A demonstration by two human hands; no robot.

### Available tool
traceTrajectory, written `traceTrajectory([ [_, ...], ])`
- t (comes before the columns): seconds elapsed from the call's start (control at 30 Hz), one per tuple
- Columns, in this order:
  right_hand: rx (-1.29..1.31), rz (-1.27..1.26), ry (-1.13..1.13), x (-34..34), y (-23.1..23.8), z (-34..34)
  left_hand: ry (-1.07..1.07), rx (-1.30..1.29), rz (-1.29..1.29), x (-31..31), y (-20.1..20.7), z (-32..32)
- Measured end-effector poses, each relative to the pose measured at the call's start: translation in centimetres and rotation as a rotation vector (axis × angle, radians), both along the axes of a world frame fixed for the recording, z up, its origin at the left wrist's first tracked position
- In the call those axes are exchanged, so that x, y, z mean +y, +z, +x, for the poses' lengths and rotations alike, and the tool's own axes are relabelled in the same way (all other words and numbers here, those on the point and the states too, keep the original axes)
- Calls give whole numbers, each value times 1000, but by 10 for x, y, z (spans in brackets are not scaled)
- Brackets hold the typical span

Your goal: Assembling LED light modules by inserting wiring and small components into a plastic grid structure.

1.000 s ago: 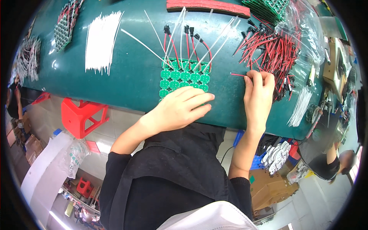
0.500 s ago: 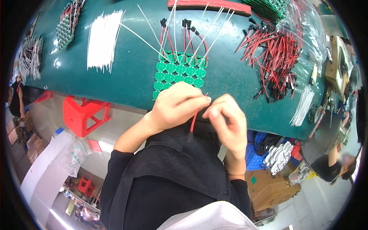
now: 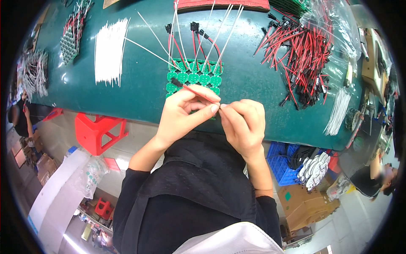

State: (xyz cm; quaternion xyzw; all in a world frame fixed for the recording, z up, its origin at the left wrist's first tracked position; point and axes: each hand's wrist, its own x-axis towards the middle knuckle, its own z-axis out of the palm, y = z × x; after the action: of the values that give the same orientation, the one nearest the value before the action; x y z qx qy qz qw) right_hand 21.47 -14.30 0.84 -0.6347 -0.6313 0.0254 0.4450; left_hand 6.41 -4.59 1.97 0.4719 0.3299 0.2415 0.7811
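Over the near part of the green board (image 3: 193, 78), the left hand (image 3: 179, 116) pinched a red wire (image 3: 199, 92) while the right hand (image 3: 245, 125) gripped its end in closed fingertips, white strips (image 3: 111, 51) lying left of the board and a heap of wires (image 3: 306, 53) to its right.

The near rows of the green circuit panel (image 3: 193, 78) are partly hidden behind the left hand (image 3: 177, 116); over that end of the panel, the tip of the red lead (image 3: 201, 95) is too small to make out, lost among the fingertips of the left and right hand (image 3: 245, 127). Beyond the panel, the red block (image 3: 222, 5) is cut off by the top edge, as are the stacked boards (image 3: 294, 6) farther to the panel's right. Far right of the panel, a co-worker's head (image 3: 387, 172) is blurred
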Motion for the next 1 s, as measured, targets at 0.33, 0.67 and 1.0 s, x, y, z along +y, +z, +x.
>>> traceTrajectory([
  [0.33,-324,-524,-572,-39,13,84,126,334,830,16,-17,22],
  [0.67,-88,-431,-558,-30,4,66,160,368,865,14,-19,24],
  [1.0,143,-307,-553,-29,13,56,142,401,997,11,-22,26],
])
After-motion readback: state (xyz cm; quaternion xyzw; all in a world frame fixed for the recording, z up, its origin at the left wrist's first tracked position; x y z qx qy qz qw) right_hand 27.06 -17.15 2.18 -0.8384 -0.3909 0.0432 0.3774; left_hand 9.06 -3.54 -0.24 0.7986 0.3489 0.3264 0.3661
